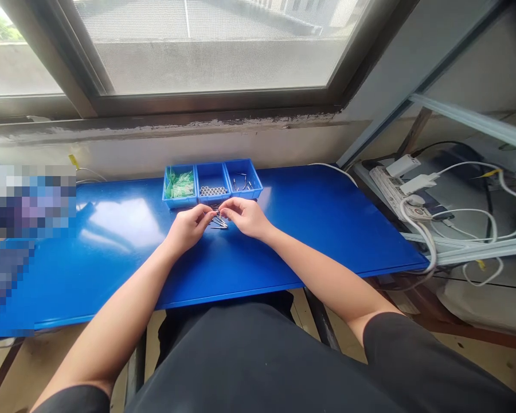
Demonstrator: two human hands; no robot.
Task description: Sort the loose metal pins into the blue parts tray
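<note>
My left hand [191, 225] and my right hand [245, 217] meet over a small pile of thin metal pins [219, 222] on the blue table [318, 229]. Both hands pinch with fingertips close together; what each grips is too small to name. Just behind them stand three joined blue bins: the left bin [179, 186] holds green pieces, the middle bin [213, 183] holds small silvery cylinders, the right bin [243, 179] holds a few metal pins.
A window and sill run along the back wall. At the right, off the table, lies a white power strip [395, 189] with plugs and tangled white cables. A blurred patch covers the table's left end.
</note>
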